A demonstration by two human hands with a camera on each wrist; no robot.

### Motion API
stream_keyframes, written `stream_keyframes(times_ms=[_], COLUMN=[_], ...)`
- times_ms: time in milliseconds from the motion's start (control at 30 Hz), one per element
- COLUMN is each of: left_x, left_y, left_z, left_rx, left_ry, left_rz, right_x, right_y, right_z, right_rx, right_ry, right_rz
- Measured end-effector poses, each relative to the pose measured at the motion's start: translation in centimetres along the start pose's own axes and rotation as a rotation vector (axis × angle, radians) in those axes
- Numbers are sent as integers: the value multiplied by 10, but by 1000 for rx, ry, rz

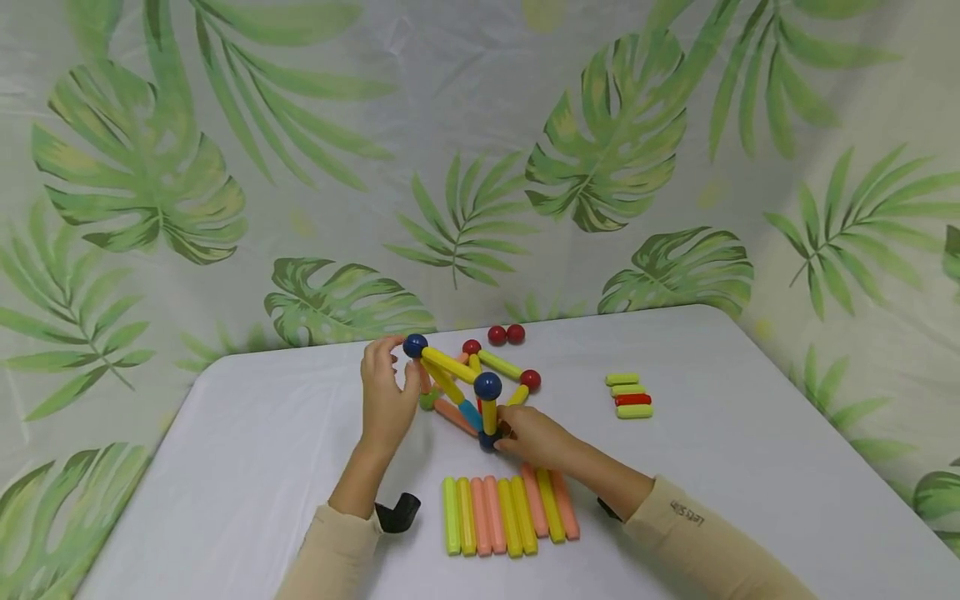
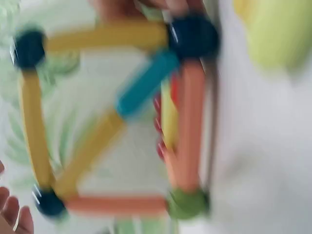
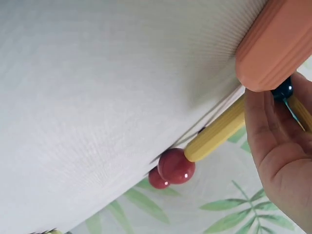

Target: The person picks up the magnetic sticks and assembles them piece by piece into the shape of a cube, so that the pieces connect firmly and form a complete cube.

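A frame of coloured rods and balls stands mid-table. Its front side has a yellow rod (image 2: 102, 38), a pink rod (image 2: 192, 126), a blue-and-yellow diagonal (image 2: 144, 87) and a green ball (image 2: 187, 204). My left hand (image 1: 388, 396) is at the upper-left blue ball (image 1: 415, 346), fingers spread loosely; in the left wrist view its fingertips (image 2: 19, 217) show just beside that ball. Low at the front, my right hand (image 1: 536, 435) pinches the bottom blue ball (image 1: 489, 441). Above it, another blue ball (image 1: 487, 385) tops an upright yellow rod (image 1: 489, 417).
Several pink, yellow and light green rods (image 1: 483, 517) lie in a row before the frame. Two loose red balls (image 1: 506, 334) sit behind it. Short green rods (image 1: 634, 412) and a short red rod (image 1: 633, 400) lie at right. A leaf-print cloth (image 1: 480, 125) hangs behind the table.
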State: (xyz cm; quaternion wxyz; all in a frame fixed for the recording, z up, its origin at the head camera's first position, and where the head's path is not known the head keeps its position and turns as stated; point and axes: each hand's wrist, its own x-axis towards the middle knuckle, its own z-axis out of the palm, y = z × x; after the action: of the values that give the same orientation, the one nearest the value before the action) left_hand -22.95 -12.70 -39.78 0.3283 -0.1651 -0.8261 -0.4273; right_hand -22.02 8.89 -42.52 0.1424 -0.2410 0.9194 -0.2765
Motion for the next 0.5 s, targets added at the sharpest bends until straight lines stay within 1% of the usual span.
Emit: stream_keyframes(times_ms=[33,67,100,133,167,200,233,300,400,467,500], left_x=[-2,-3,-4,-6,-7,-9,-10,-12,-14,-15,-15], left_y=[11,21,30,38,44,49,53,55,55,54,53], left_z=[3,6,10,13,16,19,21,24,24,22,21], left_rx=[10,16,22,38,58,82,97,129,117,101,85], left_ry=[9,-13,-55,-102,-152,-191,-215,-234,-252,-266,-274], left_rz=[71,138,192,231,249,256,249,223,190,185,183], right_x=[-1,-1,-2,-2,-2,-1,0,5,13,18,19], right_y=[0,1,2,3,6,9,13,23,40,50,54], right_z=[-1,-4,-6,-9,-11,-14,-17,-23,-31,-34,-36], right_rx=[-13,-28,-47,-56,-67,-82,-100,-153,-269,-335,-346], right_ry=[-1,-1,-1,5,12,30,51,100,169,184,186], right_rz=[-11,-29,-50,-76,-102,-135,-162,-190,-186,-187,-194])
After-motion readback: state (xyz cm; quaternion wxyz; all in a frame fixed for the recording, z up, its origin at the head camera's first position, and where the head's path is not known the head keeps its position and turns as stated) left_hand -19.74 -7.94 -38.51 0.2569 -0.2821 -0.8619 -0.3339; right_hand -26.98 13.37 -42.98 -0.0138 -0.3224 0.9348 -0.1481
